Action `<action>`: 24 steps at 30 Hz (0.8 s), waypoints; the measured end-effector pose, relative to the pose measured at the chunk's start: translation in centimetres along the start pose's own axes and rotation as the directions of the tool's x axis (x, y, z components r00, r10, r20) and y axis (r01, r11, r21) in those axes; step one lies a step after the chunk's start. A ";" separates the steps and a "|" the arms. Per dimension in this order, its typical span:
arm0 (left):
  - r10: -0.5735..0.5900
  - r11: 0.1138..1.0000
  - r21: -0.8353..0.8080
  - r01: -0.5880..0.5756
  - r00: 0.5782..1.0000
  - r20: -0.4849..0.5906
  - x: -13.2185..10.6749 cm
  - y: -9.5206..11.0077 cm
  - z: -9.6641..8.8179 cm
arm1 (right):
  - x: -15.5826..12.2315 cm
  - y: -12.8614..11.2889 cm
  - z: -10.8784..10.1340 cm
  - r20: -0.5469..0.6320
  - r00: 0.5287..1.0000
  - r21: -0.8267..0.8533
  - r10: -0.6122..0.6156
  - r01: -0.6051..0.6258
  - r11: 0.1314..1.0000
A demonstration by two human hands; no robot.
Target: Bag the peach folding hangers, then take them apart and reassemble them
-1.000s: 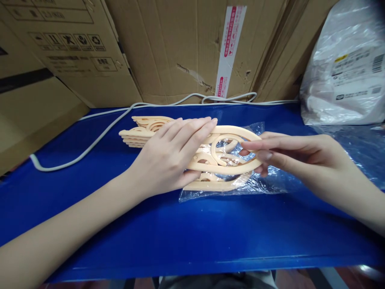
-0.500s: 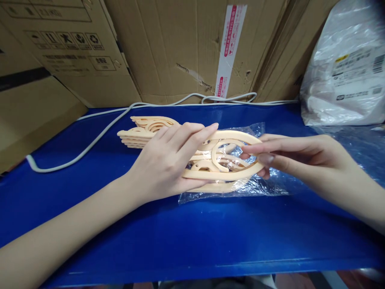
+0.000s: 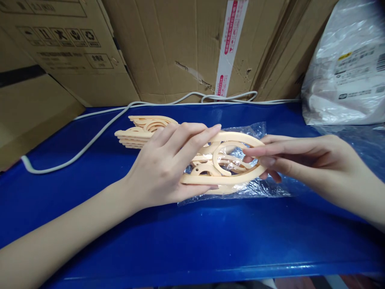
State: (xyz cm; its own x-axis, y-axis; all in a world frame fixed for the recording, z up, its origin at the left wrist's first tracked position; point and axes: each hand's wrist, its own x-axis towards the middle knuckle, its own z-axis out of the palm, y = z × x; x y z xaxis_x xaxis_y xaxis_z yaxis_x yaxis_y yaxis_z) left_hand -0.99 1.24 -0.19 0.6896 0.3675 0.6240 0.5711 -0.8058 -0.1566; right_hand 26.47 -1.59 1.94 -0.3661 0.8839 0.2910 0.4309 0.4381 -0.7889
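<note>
A cream-coloured folding hanger (image 3: 240, 179), pointed oval with a curved hook inside its frame, is held just above the blue surface. My left hand (image 3: 170, 162) grips it across from above, fingers along the far side and thumb at the near side. The rounded right end is pinched between the thumb and fingers of my right hand (image 3: 303, 154). Beneath it, more hanger parts of the same colour lie in or on a clear plastic bag (image 3: 261, 190). A stack of like hangers (image 3: 132, 136) sits to the left, partly hidden behind my left hand.
A white cable (image 3: 99, 138) runs over the blue table (image 3: 186, 237) and along its back. Cardboard boxes (image 3: 168, 48) stand behind and to the left. At the back right is a clear plastic package (image 3: 345, 76) with a label. More clear film lies at the right.
The held hanger has shifted slightly right and toward me, with both hands keeping their grip. Its near edge now covers more of the hanger parts below. The camera view has moved a little.
</note>
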 end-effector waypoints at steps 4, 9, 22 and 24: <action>-0.002 1.000 -0.007 0.002 1.000 0.007 0.0 0.1 -0.1 | 0.0 0.0 -0.1 0.003 1.000 -0.003 0.003 -0.003 1.000; 0.009 1.000 -0.005 -0.009 1.000 0.001 0.0 0.0 -0.1 | 0.0 -0.1 -0.2 0.018 1.000 0.007 -0.005 0.005 1.000; 0.031 0.999 0.044 -0.032 0.999 0.023 -0.2 -0.1 -0.2 | 0.1 -0.2 0.0 0.045 0.999 0.062 0.029 -0.031 0.998; 0.038 0.998 0.058 -0.039 0.999 0.023 -0.2 -0.1 -0.2 | 0.0 -0.1 0.0 0.043 0.999 0.062 0.024 -0.027 0.998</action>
State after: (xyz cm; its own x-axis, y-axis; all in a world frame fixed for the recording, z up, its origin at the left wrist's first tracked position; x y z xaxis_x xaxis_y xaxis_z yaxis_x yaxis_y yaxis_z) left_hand -1.28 1.17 -0.15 0.7205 0.3473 0.6002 0.5688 -0.7911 -0.2250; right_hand 26.43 -1.62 2.06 -0.3904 0.8865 0.2486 0.3885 0.4034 -0.8284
